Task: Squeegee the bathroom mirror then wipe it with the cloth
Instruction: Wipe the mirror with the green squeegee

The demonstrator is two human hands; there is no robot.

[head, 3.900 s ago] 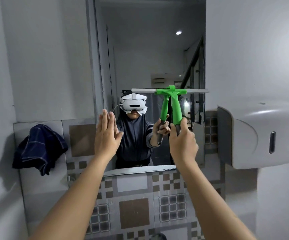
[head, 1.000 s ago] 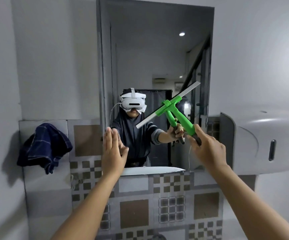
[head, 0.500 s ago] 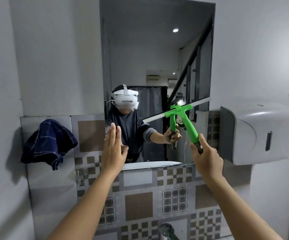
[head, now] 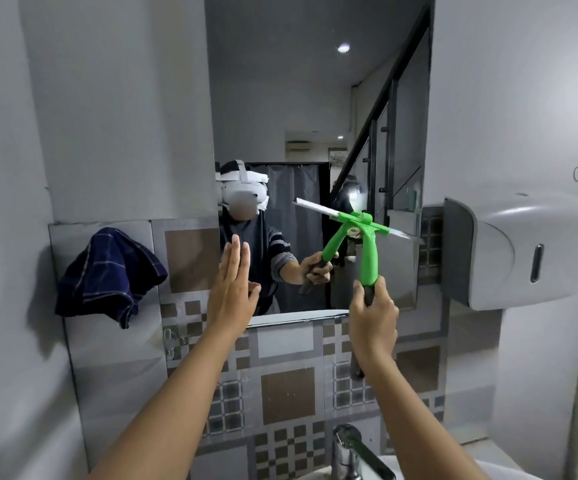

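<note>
The tall bathroom mirror (head: 298, 98) hangs on the wall ahead. My right hand (head: 374, 315) grips the dark lower end of a green squeegee (head: 369, 252). Its white blade (head: 315, 205) lies against the mirror's lower right part, tilted down to the right. My left hand (head: 232, 292) is raised flat with fingers together, in front of the mirror's lower left corner; touching the glass or not, I cannot tell. A dark blue checked cloth (head: 107, 273) hangs on the tiled wall to the left of the mirror.
A white paper dispenser (head: 516, 251) juts from the wall right of the mirror. A chrome tap (head: 353, 452) and the rim of a white basin (head: 509, 469) sit at the bottom. Patterned tiles (head: 287, 393) cover the wall below the mirror.
The squeegee blade swung from tilting up to the right to tilting down to the right, and the handle turned upright. My left hand stayed raised by the mirror's lower left.
</note>
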